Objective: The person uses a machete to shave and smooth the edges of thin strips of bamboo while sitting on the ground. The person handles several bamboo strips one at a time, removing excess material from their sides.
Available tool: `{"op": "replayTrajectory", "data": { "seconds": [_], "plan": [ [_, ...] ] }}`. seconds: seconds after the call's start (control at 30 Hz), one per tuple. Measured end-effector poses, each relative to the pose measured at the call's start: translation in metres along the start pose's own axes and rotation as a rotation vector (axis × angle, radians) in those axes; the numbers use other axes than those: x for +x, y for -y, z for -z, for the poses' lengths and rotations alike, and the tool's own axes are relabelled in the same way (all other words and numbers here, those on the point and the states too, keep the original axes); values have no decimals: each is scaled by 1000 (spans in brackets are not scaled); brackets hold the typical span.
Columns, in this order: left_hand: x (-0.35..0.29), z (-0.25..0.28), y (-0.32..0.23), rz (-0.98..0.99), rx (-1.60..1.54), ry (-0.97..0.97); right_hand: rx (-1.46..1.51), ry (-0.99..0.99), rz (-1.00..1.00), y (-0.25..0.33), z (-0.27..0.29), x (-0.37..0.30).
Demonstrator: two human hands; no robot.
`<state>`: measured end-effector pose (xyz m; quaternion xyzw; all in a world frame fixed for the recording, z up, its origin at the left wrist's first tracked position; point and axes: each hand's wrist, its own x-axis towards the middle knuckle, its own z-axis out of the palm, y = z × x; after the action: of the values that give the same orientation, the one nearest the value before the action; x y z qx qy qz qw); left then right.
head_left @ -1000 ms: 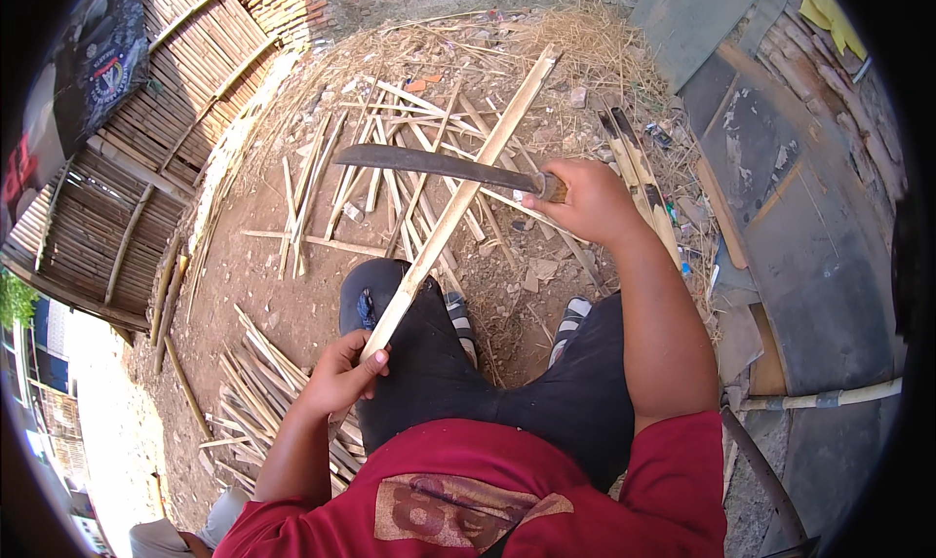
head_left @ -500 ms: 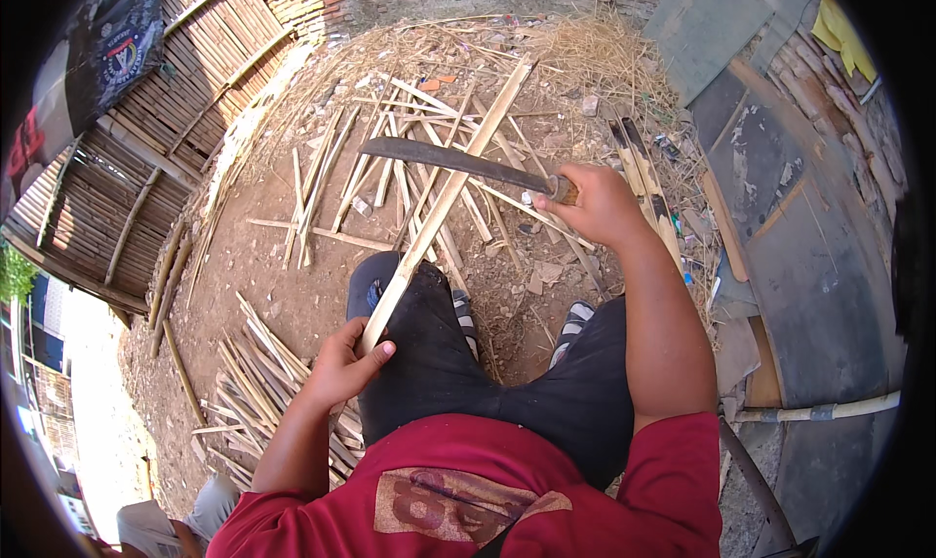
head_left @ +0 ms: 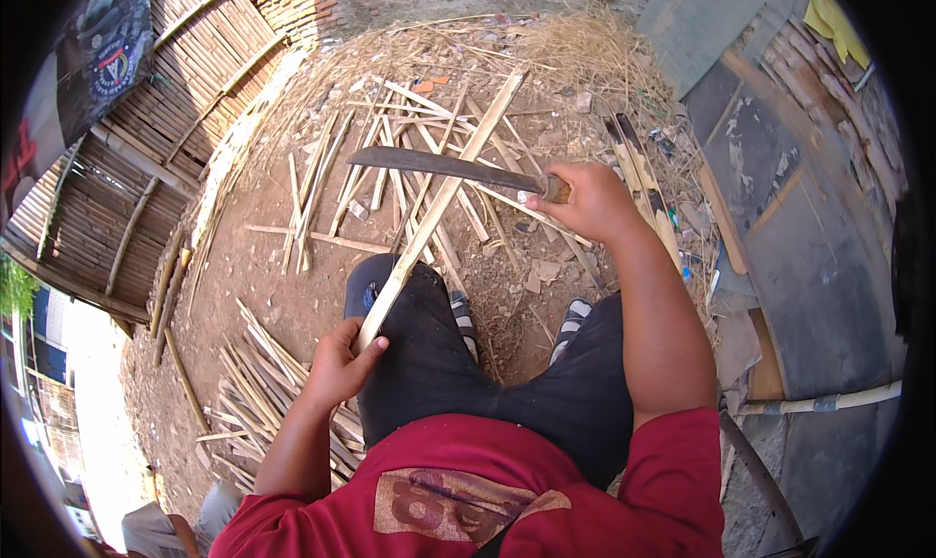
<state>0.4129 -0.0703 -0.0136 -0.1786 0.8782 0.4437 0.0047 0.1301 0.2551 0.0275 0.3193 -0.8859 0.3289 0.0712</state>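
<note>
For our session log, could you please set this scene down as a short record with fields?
Left hand: grips the near end of a pale strip
Right hand: holds a long knife, tip toward the left
Crossing: long knife lies across the pale strip in view; contact cannot be told
Ahead: scattered strips on brown soil
Lower left: pile of strips
Right side: dark boards
Clothing: red shirt, dark trousers

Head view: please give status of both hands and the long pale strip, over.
Left hand gripping near end of pale strip. Right hand gripping machete, which crosses in front of strip, contact unclear. Left knee behind strip in view.
</note>
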Motion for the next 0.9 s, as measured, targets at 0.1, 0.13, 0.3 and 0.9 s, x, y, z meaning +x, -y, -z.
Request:
{"op": "replayTrajectory", "data": {
  "seconds": [0.1,0.13,0.3,0.9],
  "plan": [
    [-5,-2,-10,19,-7,-27,-10,-2,-5,-1,3,1],
    [-5,-2,-12,13,14,-27,-13,-26,-1,-2,2,1],
    [-6,0,-18,-33,160,-63,-18,-75,2,-7,0,2],
    [-7,3,-19,-165,509,-267,-266,18,401,29,-25,-6]
  ]
}}
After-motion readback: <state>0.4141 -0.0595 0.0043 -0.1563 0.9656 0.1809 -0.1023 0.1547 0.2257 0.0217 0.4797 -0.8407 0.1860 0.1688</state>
